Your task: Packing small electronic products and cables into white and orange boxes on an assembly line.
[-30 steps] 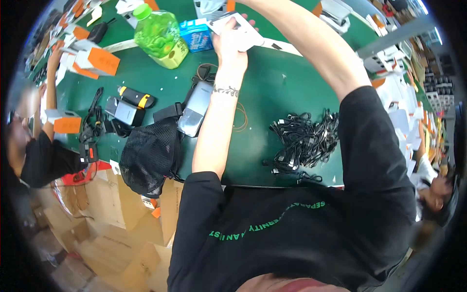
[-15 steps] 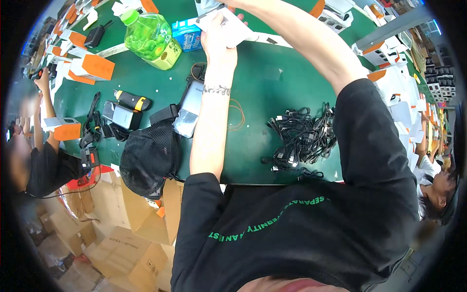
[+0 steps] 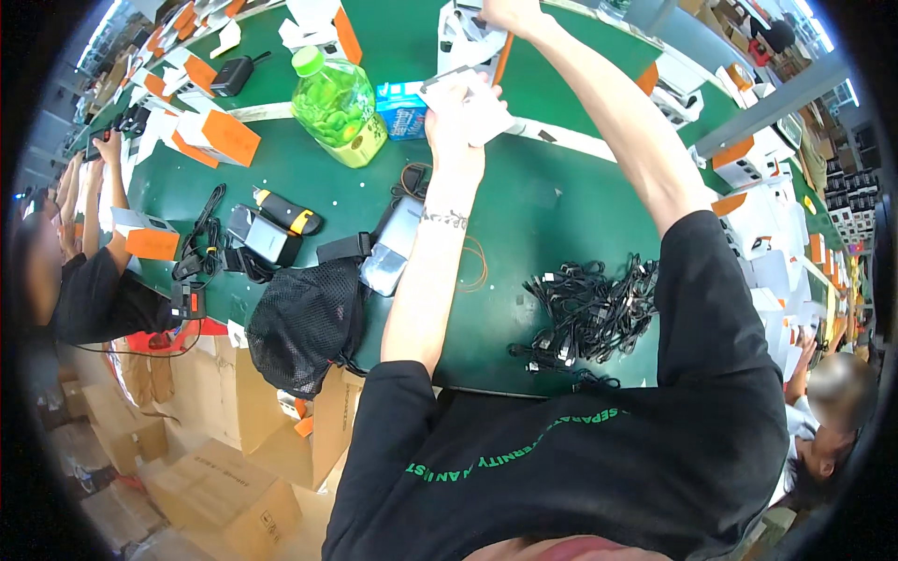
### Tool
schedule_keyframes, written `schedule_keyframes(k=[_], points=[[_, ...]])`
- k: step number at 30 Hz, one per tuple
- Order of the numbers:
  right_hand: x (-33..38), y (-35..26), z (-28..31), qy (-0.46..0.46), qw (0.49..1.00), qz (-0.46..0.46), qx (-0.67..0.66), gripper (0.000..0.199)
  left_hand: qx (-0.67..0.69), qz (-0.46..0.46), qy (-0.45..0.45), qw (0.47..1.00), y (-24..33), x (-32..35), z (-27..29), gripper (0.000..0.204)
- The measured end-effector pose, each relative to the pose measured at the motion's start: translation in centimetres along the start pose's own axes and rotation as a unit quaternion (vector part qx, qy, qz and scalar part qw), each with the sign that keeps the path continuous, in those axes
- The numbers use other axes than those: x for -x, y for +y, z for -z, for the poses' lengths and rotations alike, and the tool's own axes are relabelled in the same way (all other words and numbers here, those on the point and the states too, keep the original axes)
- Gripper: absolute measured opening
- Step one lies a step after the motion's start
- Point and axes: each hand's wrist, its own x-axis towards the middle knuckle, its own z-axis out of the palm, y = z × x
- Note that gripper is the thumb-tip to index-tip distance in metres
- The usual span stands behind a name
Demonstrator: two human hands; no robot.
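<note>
Working over a big green tabletop (image 3: pixel 552 224) | got an open white-and-orange box (image 3: pixel 445 42) at the far side, with right hand (image 3: pixel 513 14) just beside it, can't really tell its grip | with left hand (image 3: pixel 453 133), near a blue carton (image 3: pixel 402 114), pinching a flat white piece (image 3: pixel 485 120) over the tabletop

A flat white piece (image 3: pixel 490 116) is held tilted near an open white, orange-sided box (image 3: pixel 452 52).

The top edge crops the right grip (image 3: pixel 513 17), leaving its fingers unclear; a white piece (image 3: pixel 486 114) partly hides the left grip (image 3: pixel 454 131). The left forearm (image 3: pixel 424 290) covers one side of a grey device (image 3: pixel 402 226) (kind uncertain).
</note>
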Motion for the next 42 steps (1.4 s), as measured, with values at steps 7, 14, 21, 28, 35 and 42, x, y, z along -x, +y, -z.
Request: schedule_keyframes(k=[7, 14, 21, 28, 35, 42], points=[[-2.4, -1.4, -1.0, -0.052, 0.99, -0.092, 0.09, 0.016, -0.003, 0.003, 0.005, 1.0, -0.4, 0.0, 0.0, 0.042], [1.2, 4.5, 0.5, -0.037, 0.996, 0.022, 0.08, 0.03, -0.015, -0.006, -0.025, 1.0, -0.3, 0.3, -0.4, 0.038], [-1.2, 2.2, 2.2, -0.218, 0.969, 0.038, -0.111, 0.055, -0.15, -0.097, -0.066, 0.982, 0.0, 0.0, -0.5, 0.036], [1.2, -0.2, 3.0, -0.19, 0.981, -0.02, 0.033, 0.047, -0.235, -0.085, -0.05, 0.967, 0.2, -0.2, -0.7, 0.033], [0.5, -3.0, 8.5, -0.306, 0.947, 0.097, 0.006, 0.027, -0.144, -0.063, -0.046, 0.987, 2.2, -1.0, 3.3, 0.033], [13.1, -6.7, 21.7, -0.351, 0.935, -0.042, -0.032, 0.031, -0.16, -0.061, -0.083, 0.982, 2.1, -0.5, 0.2, 0.036]])
